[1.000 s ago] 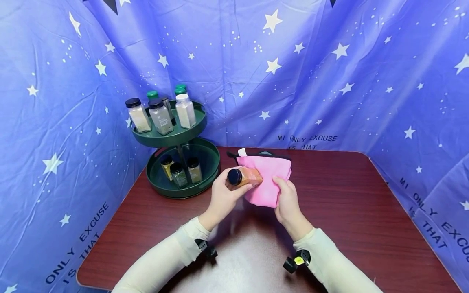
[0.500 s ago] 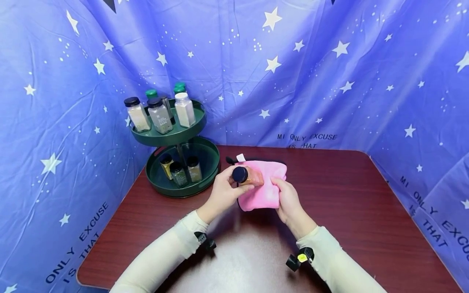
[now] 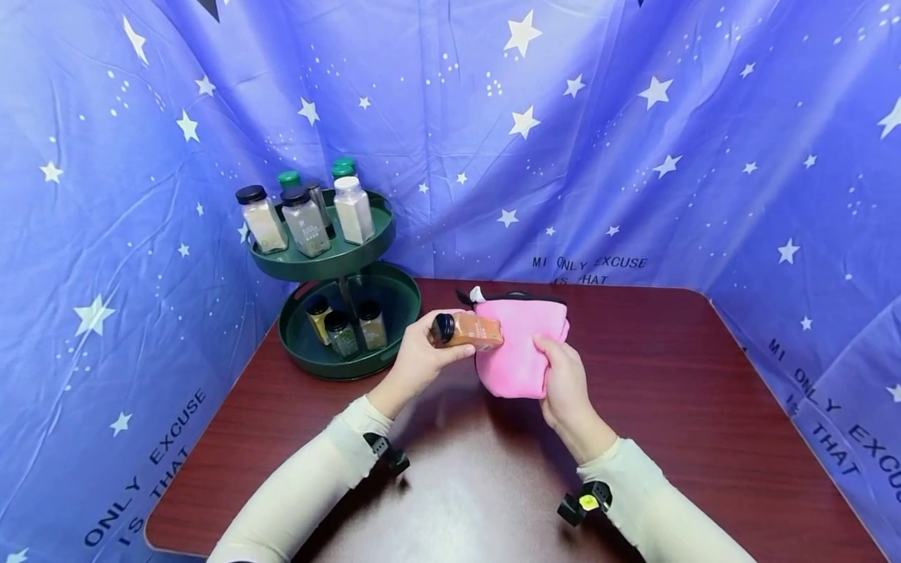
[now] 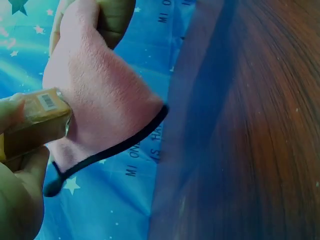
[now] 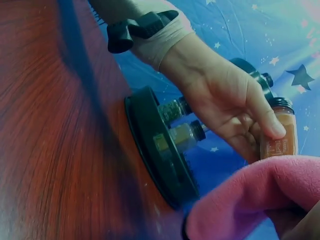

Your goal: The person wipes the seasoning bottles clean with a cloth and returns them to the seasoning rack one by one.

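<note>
My left hand grips a spice jar with orange-brown contents and a black lid. The jar lies tilted nearly sideways, lid to the left, its base against a pink cloth. My right hand pinches that folded cloth, which has a black edge and a small white tag, thumb on the near face. In the left wrist view the jar's base, with a barcode label, meets the cloth. The right wrist view shows the left thumb along the jar's side; the cloth hides its lower end.
A green two-tier rack stands on the table's left. Its upper tray holds several jars with black, white and green lids; the lower tray holds black-lidded jars. A starry blue curtain surrounds the dark red table.
The jar has tipped from lid-toward-camera to nearly sideways, its lid shifting left. The cloth and my right hand have moved slightly right, and the cloth's black top edge shows again.
</note>
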A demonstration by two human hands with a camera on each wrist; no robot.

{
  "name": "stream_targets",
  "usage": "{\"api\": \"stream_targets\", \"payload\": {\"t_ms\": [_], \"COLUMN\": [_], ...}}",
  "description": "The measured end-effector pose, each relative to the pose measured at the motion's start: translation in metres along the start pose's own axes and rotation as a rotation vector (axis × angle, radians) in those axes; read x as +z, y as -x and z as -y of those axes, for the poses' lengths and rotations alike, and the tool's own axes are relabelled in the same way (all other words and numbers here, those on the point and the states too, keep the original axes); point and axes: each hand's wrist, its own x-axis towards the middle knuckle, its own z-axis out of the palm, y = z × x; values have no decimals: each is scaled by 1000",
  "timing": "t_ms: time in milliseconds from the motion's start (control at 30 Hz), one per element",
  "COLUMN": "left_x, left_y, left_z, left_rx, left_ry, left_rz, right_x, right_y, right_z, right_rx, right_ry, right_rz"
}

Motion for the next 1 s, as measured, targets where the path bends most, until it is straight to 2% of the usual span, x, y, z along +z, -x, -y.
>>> {"api": "stream_targets", "payload": {"t_ms": [100,200,467,733,1000], "left_x": [0,1,2,-7,-11], "left_y": [-1,-2,-2,-9,-11], "left_z": [-4,-8,-6,7,12], "left_rx": [-6,-11,-42,-6,-45], "left_ry": [27,48,118,-11,-121], "left_rz": [18,11,-15,-45,-108], "right_x": [5,11,22,21,18], "right_y": [0,-1,-7,-11,-17], "right_z": [1,-1,-14,-20,-21], "right_rx": [-52,-68,9,73,34], "right_ry": [-30,-49,-50,8,59], "right_rz": [-4,-3,-9,-18,-28]}}
